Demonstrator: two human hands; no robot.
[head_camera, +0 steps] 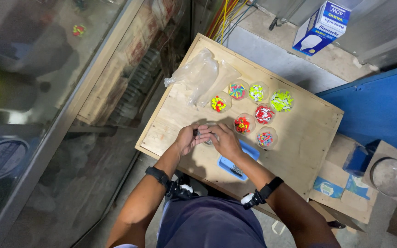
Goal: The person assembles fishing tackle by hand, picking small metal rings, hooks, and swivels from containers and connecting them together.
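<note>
left hand (188,139): fingers curled, pinching a small dark metal part (197,133) | right hand (225,141): closed on the same part, fingertips meeting the left's | small clear round dish (209,140): just beneath both hands | blue flat plastic tray (249,151): under right wrist | clear cups of coloured pieces (263,114): beyond right hand | crumpled clear plastic bags (198,73): beyond left hand | plywood board table (299,142)

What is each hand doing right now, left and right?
Left hand: closed on a small dark part.
Right hand: fingers curled at the same part; grip cannot be told.
</note>
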